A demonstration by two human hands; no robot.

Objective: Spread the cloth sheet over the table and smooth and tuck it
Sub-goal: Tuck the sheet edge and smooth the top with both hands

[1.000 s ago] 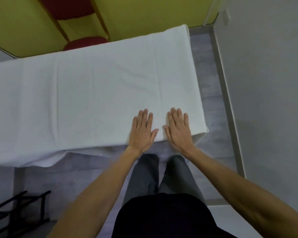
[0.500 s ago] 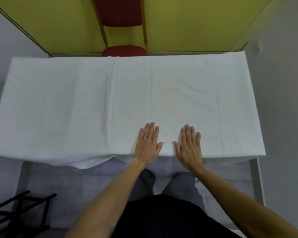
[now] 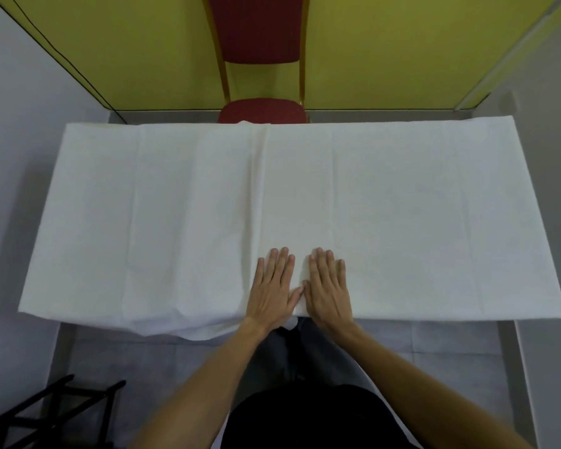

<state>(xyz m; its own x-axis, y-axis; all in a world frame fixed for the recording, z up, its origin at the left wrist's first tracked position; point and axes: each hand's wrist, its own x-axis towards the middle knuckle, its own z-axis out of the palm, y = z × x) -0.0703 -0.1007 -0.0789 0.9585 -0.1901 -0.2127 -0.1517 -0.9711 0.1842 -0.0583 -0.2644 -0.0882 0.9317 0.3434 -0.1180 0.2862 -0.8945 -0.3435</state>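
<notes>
Two hands flat on the cloth sheet (image 3: pixel 402 222), side by side at the edge opposite the chair (image 3: pixel 261 110), roughly in line w/ its seat. Left hand (image 3: pixel 272 286) and right hand (image 3: pixel 329 286): fingers straight and released, palms down, gripping nothing. Thumbs nearly meet, can't tell if they touch.

Step looks like smoothing. To do it well, imo:
- keep palms flat, light even pressure
- sweep apart from the chair's line out toward both ends, so slack exits instead of bunching
- start w/ the raised pleat that runs from just below the chair seat straight to the left hand
- don't drag toward the body, the hem could slide

Sheet: white, looks thin, covers the whole top of the table (image 3: pixel 521 358); only legs show, on the side away from the chair. Several parallel fold creases run chair side to opposite side. Opposite the chair, the hem is straight on the person's right and sags in a loose bulge on the left. Needs tucking there.
</notes>
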